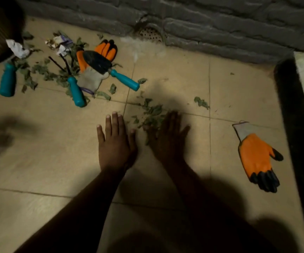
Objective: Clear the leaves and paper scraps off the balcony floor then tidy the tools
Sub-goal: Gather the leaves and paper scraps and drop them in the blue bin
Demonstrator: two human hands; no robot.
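Left hand is flat over the floor, fingers straight, holding nothing. My right hand, fingers spread, lies against a small pile of leaves. Paper scraps and a teal-handled trowel lie far left, and an orange glove lies at the right.

Dim, warm light comes from behind the camera. A broad shadow spreads from 6 o'clock over the right hand — the left hand is lit. Focus is soft throughout; the brick wall bows at 12 o'clock.
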